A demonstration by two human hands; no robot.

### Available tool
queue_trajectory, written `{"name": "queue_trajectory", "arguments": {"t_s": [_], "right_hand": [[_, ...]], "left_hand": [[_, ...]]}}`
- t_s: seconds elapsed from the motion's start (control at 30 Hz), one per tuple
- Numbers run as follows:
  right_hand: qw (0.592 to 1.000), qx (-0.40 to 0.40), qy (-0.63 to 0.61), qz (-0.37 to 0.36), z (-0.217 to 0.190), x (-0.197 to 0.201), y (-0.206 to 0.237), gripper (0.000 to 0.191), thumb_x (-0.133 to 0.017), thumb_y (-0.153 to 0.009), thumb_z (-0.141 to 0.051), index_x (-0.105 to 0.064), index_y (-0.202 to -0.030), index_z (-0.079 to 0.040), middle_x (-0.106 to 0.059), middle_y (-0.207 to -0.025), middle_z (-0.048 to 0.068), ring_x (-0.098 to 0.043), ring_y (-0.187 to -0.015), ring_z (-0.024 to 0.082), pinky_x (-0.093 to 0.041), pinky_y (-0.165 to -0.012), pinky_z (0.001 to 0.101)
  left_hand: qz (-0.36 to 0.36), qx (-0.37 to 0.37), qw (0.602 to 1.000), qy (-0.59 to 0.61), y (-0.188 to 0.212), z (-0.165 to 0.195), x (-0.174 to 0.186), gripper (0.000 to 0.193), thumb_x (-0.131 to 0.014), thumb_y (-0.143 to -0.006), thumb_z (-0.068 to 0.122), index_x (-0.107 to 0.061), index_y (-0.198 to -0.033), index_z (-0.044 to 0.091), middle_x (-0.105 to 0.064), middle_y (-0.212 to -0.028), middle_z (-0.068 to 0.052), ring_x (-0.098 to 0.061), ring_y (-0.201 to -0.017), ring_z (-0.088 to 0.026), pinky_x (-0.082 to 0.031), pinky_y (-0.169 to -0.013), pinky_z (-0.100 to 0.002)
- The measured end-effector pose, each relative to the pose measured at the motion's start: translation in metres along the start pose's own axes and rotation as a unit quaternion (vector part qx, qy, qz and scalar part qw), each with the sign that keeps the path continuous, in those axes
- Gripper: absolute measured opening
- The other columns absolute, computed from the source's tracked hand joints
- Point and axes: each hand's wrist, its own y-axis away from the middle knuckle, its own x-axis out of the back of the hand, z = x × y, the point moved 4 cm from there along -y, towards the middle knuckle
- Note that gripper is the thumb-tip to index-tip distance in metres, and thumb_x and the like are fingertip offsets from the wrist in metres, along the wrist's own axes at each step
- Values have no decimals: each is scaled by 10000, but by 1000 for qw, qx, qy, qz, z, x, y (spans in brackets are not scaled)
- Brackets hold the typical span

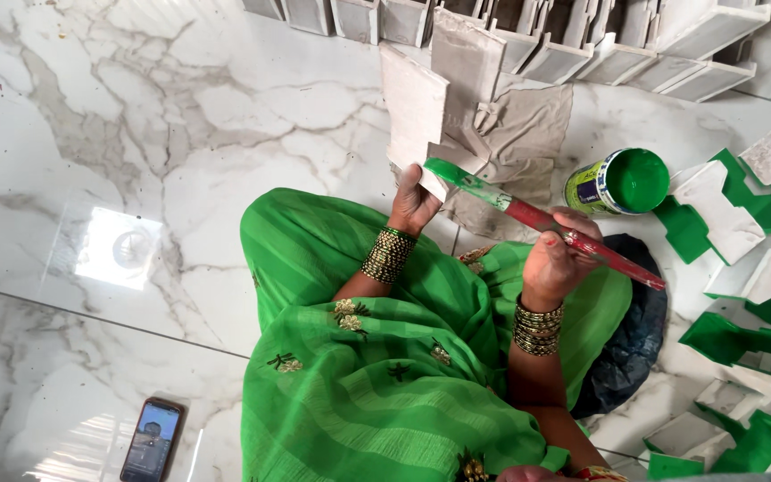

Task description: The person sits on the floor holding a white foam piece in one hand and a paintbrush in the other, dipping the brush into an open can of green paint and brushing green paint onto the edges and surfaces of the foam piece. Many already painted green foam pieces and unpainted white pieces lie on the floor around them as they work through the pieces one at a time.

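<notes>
My left hand grips the lower edge of a pale notched block that stands tilted in front of me. My right hand holds a red-handled paintbrush whose green-loaded bristles touch the block's lower edge beside my left thumb. An open tin of green paint stands just right of the brush. Both wrists carry stacked bangles.
A grey cloth lies under the block. Unpainted pale blocks are lined up along the far side. Several blocks with green-painted sides lie on the right. A phone rests on the marble floor at lower left. My green-draped lap fills the middle.
</notes>
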Motion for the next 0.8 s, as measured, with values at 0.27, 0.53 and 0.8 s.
{"name": "queue_trajectory", "arguments": {"t_s": [0.27,0.53,0.8], "right_hand": [[994,-56,-42,85,6,-9,4,265,-785,-904,-6,-642,-1114,69,-665,-1100,132,-684,-990,220,-648,-925,421],[995,-55,-38,73,4,-24,9,265,-776,-928,-12,-636,-1135,80,-658,-1106,137,-713,-959,261,-674,-874,505],[997,-46,-17,65,7,-20,13,258,-795,-941,6,-654,-1145,76,-674,-1148,142,-649,-959,177,-589,-892,336]], "left_hand": [[7,-17,1000,5,9,8,-8,696,-911,-824,196,-547,-1410,103,-659,-1323,-14,-610,-1263,-197,-467,-1166,-383],[6,-9,1000,5,13,15,-8,692,-903,-829,191,-543,-1413,92,-651,-1336,-36,-606,-1270,-219,-469,-1160,-415],[0,-23,1000,13,16,24,-7,695,-901,-856,186,-527,-1435,99,-642,-1363,-35,-584,-1312,-227,-444,-1206,-428]]}}
